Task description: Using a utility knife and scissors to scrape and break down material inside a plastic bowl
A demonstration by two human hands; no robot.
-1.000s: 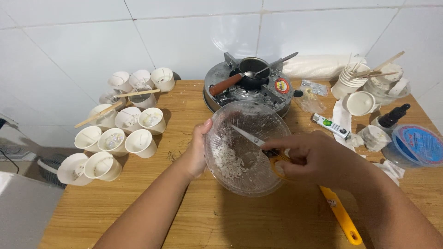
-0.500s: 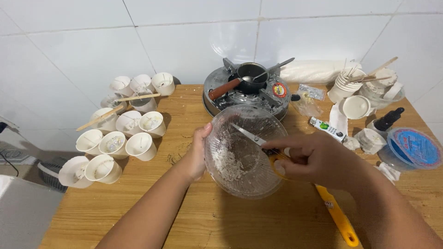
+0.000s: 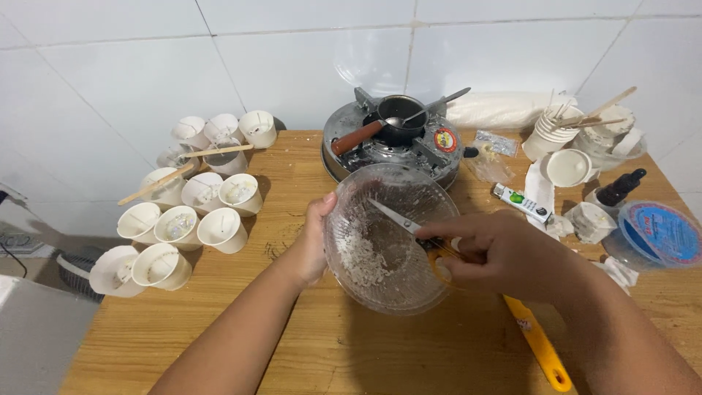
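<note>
The right hand (image 3: 497, 252) has its grip closed around the orange handles of the scissors (image 3: 409, 227), whose blades point up and left into a clear glass bowl (image 3: 391, 238). The left hand (image 3: 314, 238) grips the bowl's left rim, thumb on the edge, holding it tilted toward the person just above the table (image 3: 307, 336). White crumbly bits (image 3: 362, 260) lie at the bowl's bottom, below the blade tips.

Just beyond the bowl stands a small stove (image 3: 395, 146) carrying a dark pot (image 3: 398, 128) with a reddish handle and a spoon in it. Left of the bowl, well apart, a cluster of white cups (image 3: 194, 212) lies on the table, some with wooden sticks across them. A yellow-handled tool (image 3: 537, 344) lies beneath the right wrist. To the right are a lighter (image 3: 521, 202), a dark dropper bottle (image 3: 618, 186), a blue lid (image 3: 662, 230) and a stack of cups (image 3: 556, 132).
</note>
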